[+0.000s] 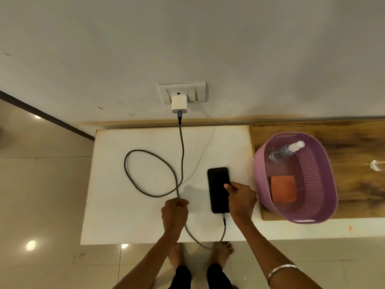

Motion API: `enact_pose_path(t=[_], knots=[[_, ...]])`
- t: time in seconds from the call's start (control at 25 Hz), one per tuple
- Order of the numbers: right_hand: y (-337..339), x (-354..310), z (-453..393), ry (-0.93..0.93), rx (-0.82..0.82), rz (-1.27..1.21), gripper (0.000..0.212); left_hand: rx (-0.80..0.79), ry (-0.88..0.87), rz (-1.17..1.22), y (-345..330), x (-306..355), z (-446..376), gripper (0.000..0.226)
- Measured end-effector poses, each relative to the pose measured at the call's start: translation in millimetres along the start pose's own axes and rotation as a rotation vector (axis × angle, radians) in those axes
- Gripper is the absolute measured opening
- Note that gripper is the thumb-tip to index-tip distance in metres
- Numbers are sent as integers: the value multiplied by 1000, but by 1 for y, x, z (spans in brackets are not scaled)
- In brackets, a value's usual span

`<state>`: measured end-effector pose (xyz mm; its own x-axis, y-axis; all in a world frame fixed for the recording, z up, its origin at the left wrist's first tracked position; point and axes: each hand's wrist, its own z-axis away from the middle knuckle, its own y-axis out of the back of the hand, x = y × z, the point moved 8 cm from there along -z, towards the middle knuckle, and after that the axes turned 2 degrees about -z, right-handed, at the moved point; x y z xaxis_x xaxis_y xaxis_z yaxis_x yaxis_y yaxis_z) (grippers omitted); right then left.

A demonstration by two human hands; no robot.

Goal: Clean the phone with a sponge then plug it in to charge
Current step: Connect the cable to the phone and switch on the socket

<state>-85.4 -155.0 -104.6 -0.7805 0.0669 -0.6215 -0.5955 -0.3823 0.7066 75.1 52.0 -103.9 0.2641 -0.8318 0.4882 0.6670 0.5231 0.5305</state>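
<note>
A black phone [218,184] lies screen up on the white table [129,222], with the grey cable [133,180] plugged into its near end. The cable loops across the table and runs up to a white charger [179,104] in the wall socket [182,91]. My right hand [241,200] grips the phone's right edge, thumb on the screen. My left hand [175,213] pinches the cable left of the phone. An orange sponge [283,188] lies in the purple basket [325,184] to the right.
A clear spray bottle [286,151] lies in the basket beside the sponge. The basket stands on a wooden counter [354,142] next to the table. A glass object [378,165] sits at the right edge. My bare feet are on the tiled floor below the table's front edge.
</note>
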Motion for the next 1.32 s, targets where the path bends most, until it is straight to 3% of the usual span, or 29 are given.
enact_pose_path(t=[0.2, 0.44, 0.64, 0.84, 1.08, 1.24, 1.32], knots=[[0, -4, -7, -2, -20, 11, 16, 41, -70, -119, 0, 12, 8, 29], [0, -3, -14, -11, -51, 50, 17, -13, -576, -427, -26, 55, 24, 42], [-5, -6, -3, 100, -58, 113, 26, -51, -782, -621, -45, 60, 25, 52], [-12, -11, 6, 236, -140, 220, 37, -32, -844, -632, -42, 59, 26, 51], [3, -80, -8, 352, -52, 83, 41, 62, -960, -472, -21, 74, 35, 52], [-1, -164, -18, 566, -86, 102, 65, 185, -1151, -386, 1, 89, 51, 62], [-3, -195, -22, 636, -72, 196, 82, 241, -1160, -366, 14, 98, 49, 65]])
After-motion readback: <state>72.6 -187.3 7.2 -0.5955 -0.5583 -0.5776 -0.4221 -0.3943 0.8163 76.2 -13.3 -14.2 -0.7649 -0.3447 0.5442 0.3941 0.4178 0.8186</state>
